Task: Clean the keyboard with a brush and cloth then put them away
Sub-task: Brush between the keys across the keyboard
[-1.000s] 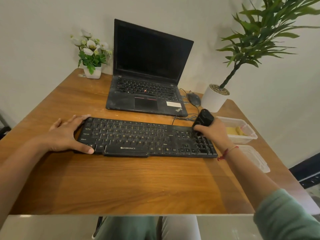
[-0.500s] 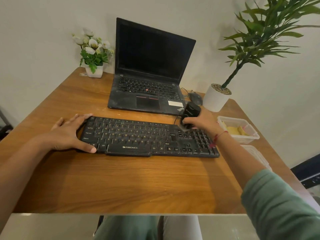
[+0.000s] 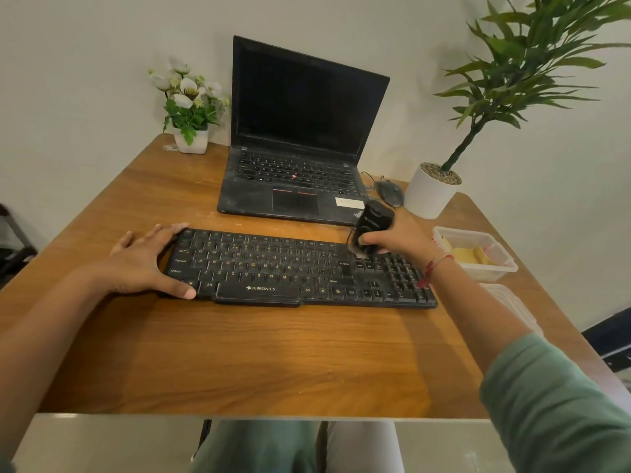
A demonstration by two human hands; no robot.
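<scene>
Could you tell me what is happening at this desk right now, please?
A person is cleaning a black keyboard on a wooden desk. The left hand lies flat on the keyboard's left end, steadying it. The right hand grips a small black brush and presses it to the top rows near the number pad. An open laptop sits behind, and a clear container stands to the right.

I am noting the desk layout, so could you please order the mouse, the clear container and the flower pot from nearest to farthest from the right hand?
From the right hand, which holds the brush:
1. Mouse, just behind it.
2. Clear container, to its right.
3. Flower pot, far back-left corner.
</scene>
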